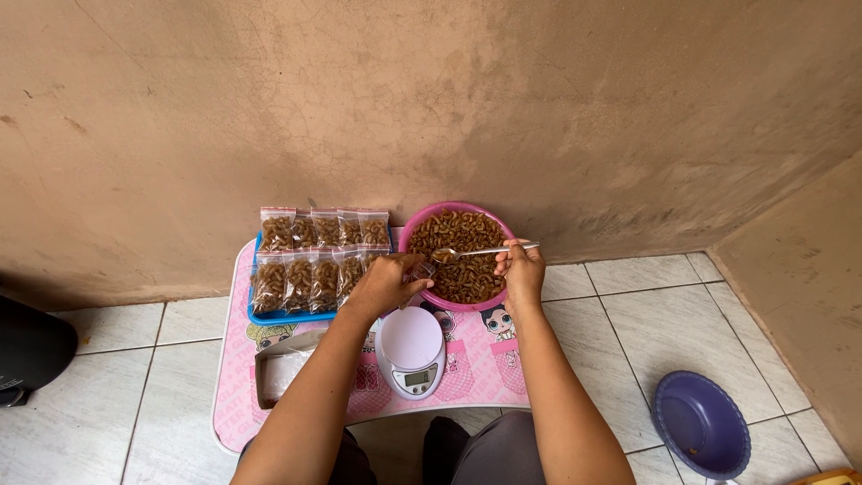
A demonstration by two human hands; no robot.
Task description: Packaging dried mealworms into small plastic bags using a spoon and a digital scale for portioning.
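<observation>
A pink bowl [413,224] full of brown curled snacks stands at the back right of a small pink table [235,395]. My right hand [522,270] holds a metal spoon [480,251] over the bowl, its scoop pointing left. My left hand [386,283] pinches a small clear plastic bag [424,269] at the bowl's left rim, just under the spoon's tip. A white digital kitchen scale [410,350] sits in front of the bowl, its platform bare.
A blue tray [278,316] at the back left holds several filled clear bags [310,256] in two rows. A box of empty bags [283,368] lies left of the scale. A purple bowl [700,424] rests on the tiled floor at right. A dark object [31,346] sits at far left.
</observation>
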